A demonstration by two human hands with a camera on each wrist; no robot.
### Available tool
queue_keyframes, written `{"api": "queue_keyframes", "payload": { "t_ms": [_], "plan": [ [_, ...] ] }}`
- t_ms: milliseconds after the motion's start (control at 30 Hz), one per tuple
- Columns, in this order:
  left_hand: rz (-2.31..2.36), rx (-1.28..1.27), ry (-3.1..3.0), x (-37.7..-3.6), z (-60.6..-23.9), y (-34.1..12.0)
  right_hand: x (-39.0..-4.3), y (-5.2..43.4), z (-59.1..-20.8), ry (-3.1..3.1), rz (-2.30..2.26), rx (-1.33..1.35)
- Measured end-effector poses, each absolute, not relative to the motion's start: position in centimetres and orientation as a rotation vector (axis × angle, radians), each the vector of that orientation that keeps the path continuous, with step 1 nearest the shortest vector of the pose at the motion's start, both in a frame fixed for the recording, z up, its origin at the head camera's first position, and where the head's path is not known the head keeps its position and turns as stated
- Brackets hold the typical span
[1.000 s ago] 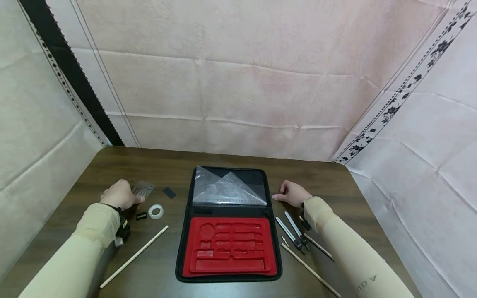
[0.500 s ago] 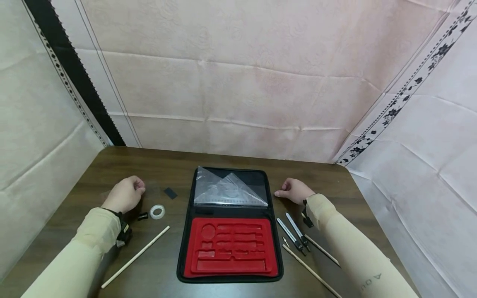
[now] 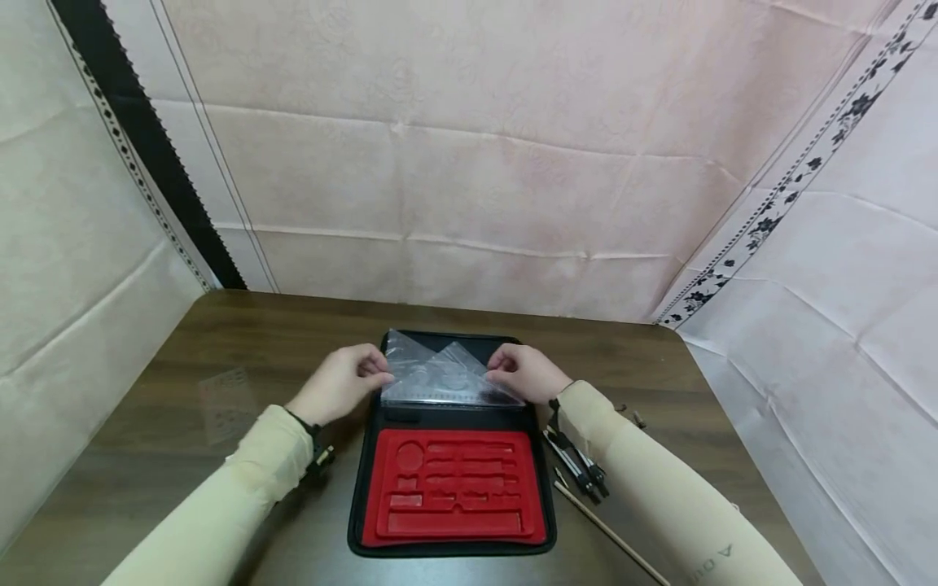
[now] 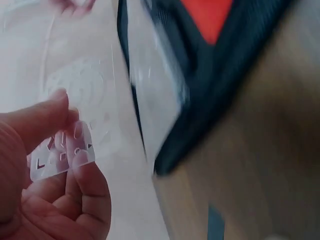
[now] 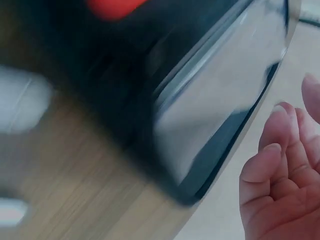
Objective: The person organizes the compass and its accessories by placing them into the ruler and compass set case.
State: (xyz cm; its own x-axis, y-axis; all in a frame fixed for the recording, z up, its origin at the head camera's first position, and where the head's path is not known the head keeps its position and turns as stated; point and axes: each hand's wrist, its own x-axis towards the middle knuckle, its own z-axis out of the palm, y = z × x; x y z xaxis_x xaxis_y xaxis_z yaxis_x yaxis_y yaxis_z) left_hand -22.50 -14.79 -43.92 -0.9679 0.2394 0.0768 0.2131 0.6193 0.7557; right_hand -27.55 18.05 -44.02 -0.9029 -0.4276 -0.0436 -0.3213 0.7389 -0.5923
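Observation:
A black zip case (image 3: 357, 488) lies open on the brown table, with an empty red moulded tray (image 3: 450, 484) in its near half. A clear pocket (image 3: 447, 376) holding set squares fills the far half. My left hand (image 3: 344, 387) is at the pocket's left edge. In the left wrist view its thumb and fingers pinch a small clear stencil (image 4: 62, 156) beside the case (image 4: 200, 105). My right hand (image 3: 528, 373) is at the pocket's right edge. Its fingers (image 5: 272, 175) curl loosely with nothing in them, close to the pocket's edge (image 5: 215, 105).
Two metal compasses (image 3: 579, 470) and a thin wooden pencil (image 3: 611, 535) lie on the table (image 3: 220, 342) right of the case, by my right forearm. Small dark bits (image 3: 633, 417) lie further right. Pink cloth walls close in the table on three sides.
Both hands have moved inward from the table's sides to the case's clear pocket. The left hand took the stencil along. My left arm now covers the tape, sharpener and pencil.

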Motion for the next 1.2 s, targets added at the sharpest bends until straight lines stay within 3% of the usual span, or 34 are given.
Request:
{"api": "queue_keyframes", "payload": {
  "t_ms": [300, 533, 733, 1200],
  "plan": [
    [1.299, 0.439, 2.757, -22.6, -45.2, -11.8, -27.0, 15.9, -44.0, 2.711, -0.807, -0.696],
    [1.316, 0.411, 2.782, -23.6, -45.8, -12.2, -28.4, 18.9, -45.6, 2.899, -0.569, -0.208],
    [1.353, 0.366, 2.766, -24.2, -46.0, -12.7, -29.3, 20.1, -46.5, 2.779, -0.744, 0.061],
    [1.489, 0.24, 2.771, -26.8, -45.3, -12.6, -30.8, 22.7, -46.9, 2.231, -1.408, 0.128]
  ]
}}
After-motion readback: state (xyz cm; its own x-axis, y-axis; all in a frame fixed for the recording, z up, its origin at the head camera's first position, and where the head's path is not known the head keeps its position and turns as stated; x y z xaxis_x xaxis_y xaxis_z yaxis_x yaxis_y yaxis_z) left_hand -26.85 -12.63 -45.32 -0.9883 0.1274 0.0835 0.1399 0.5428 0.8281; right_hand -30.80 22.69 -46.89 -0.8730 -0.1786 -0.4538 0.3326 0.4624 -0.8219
